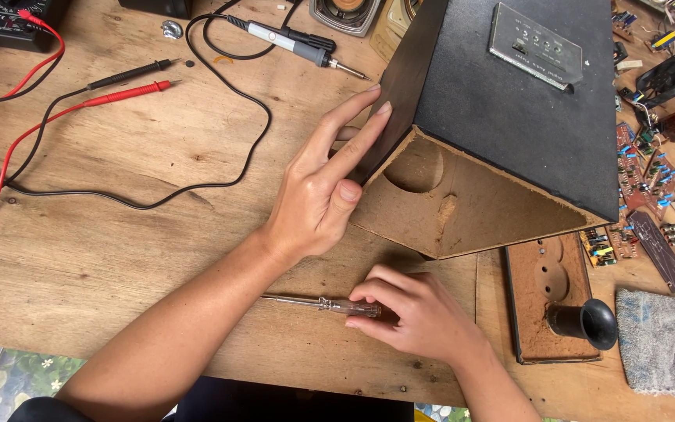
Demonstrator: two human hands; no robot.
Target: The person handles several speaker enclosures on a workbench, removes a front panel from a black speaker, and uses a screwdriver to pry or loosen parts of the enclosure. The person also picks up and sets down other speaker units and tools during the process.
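Cluttered bench (pixel 119 234); our left hand (pixel 322 195) flat against box (pixel 509 117), steadying; right hand (pixel 419 312) pinches screwdriver (pixel 330 305) lying flat.

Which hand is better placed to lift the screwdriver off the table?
Probably the right hand: its fingers already rest on the screwdriver handle, while the left hand is pressed against the black speaker box.

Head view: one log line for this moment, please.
left hand: flat against speaker box side | right hand: gripping screwdriver on workbench | box: open end facing camera
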